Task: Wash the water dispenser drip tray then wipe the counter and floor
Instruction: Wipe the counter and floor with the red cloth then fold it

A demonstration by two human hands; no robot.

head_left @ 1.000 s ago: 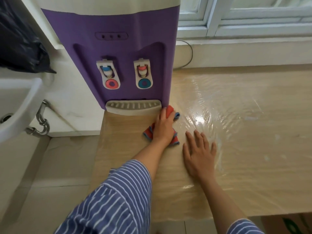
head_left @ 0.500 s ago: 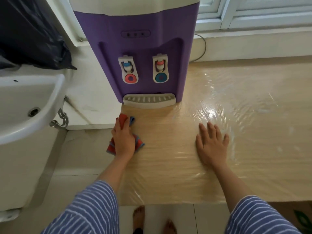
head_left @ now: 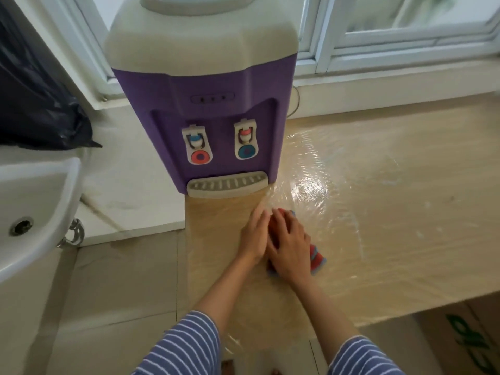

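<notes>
A purple and cream water dispenser stands at the left end of a wood-look counter under shiny plastic film. Its grey slotted drip tray sits in place at the dispenser's foot. In front of the tray lies a red and blue striped cloth, mostly covered by my hands. My right hand lies on top of the cloth with fingers spread. My left hand lies flat beside it, touching the cloth's left edge.
A white sink with a chrome trap hangs at the left, a black bag above it. Tiled floor lies below. A cardboard box stands under the counter at right. Windows run behind.
The cloth has moved from the counter's left edge to the middle front of the dispenser. My right hand has come left onto the cloth; my left hand now lies beside it.
</notes>
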